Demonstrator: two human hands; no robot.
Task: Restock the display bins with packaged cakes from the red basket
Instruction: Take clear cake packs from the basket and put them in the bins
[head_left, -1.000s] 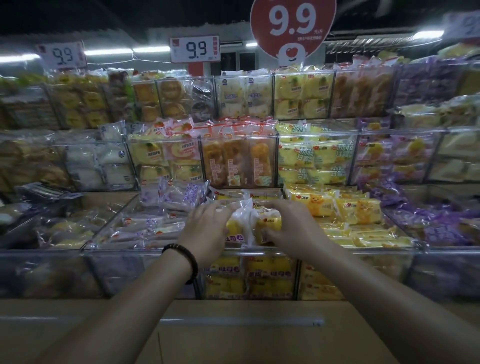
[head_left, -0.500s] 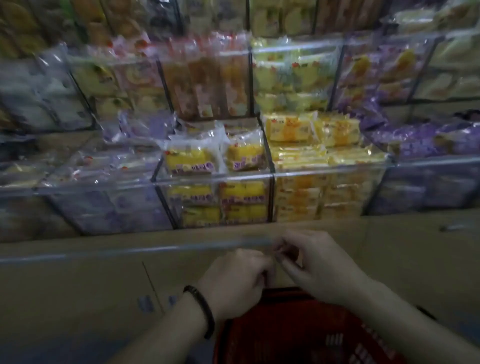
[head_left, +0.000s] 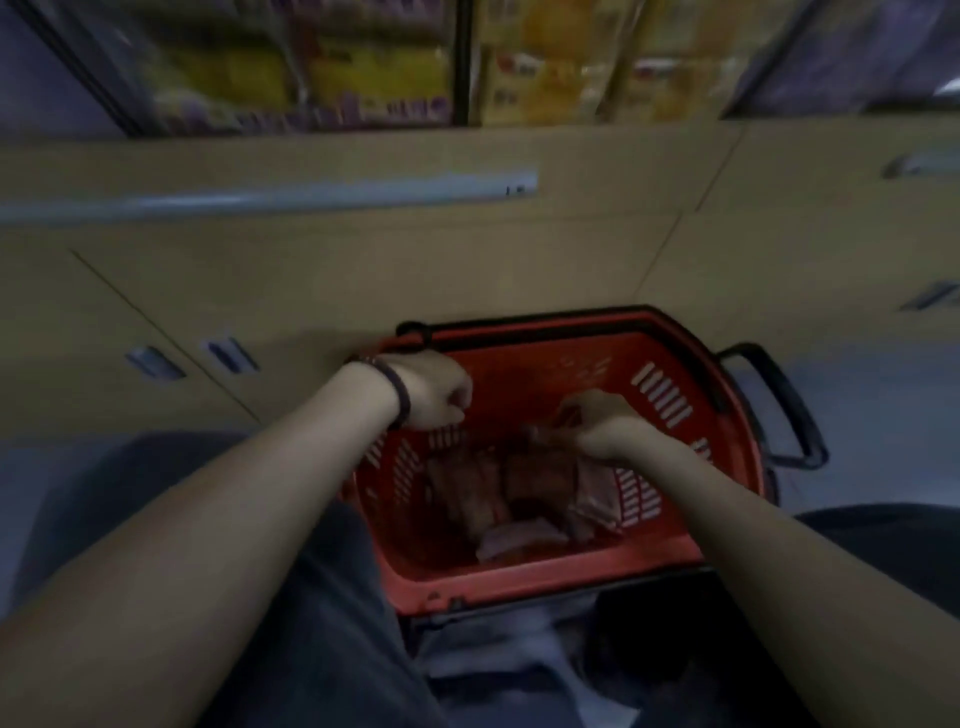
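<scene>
Red plastic, slotted along its walls, is forming the basket (head_left: 519, 571) in the lower centre of the frame, and the packaged cakes (head_left: 493, 493) are lying in a loose heap at its bottom. The left hand (head_left: 434, 389) is hovering over the basket's left rim with fingers curled and nothing visible in them. The right hand (head_left: 597, 421) is reaching down among the packets, but blur is hiding whether it is pinching one. To pick well, each hand should be taking a packet by its sealed edge, not squeezing the soft cake, and lifting straight up past the rim. The black handle (head_left: 779, 405) is sticking out at right, apart from both hands. The display bins (head_left: 462, 62) are running along the top edge, above beige cabinet doors (head_left: 363, 291) that any lift is having to clear.
</scene>
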